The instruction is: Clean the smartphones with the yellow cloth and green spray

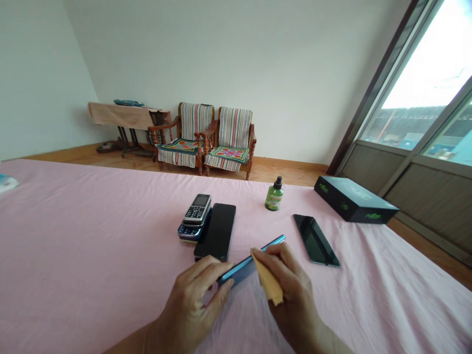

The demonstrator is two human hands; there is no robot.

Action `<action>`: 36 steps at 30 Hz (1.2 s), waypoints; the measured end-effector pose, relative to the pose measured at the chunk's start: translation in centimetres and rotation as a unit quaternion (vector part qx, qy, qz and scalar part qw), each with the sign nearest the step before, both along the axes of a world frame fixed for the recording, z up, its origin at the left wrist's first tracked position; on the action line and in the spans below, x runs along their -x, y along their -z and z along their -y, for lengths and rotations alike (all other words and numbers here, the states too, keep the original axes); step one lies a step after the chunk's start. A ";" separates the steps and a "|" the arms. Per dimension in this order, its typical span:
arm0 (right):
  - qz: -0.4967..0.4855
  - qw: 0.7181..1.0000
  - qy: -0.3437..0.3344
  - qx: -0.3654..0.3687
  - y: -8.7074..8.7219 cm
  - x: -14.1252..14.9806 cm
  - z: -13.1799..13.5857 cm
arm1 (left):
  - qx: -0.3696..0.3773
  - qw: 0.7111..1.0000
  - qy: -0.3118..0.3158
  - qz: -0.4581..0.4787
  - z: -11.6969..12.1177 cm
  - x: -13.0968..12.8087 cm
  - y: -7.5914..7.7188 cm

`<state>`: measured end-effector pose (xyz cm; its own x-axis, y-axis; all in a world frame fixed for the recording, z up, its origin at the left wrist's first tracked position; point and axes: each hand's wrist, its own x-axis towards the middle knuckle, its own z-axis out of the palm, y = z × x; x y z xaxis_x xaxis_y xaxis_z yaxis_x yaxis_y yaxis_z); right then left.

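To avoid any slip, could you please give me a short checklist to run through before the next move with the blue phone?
Left hand gripping the blue phone: ok.
Right hand pressing the cloth on the phone: ok.
Blue phone's screen clean: cannot tell, the cloth and hands hide it.
Left fingers clear of the black phone: cannot tell, they look very close.
Green bottle upright: ok.
Keypad phones stacked steadily: ok.
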<state>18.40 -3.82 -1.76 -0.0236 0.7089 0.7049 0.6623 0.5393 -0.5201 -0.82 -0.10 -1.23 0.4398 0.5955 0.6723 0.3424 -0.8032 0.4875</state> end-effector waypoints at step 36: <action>0.020 0.972 0.145 0.185 1.8 -5.4 -3.1 | -0.044 0.999 -0.022 -0.016 -1.3 0.7 0.7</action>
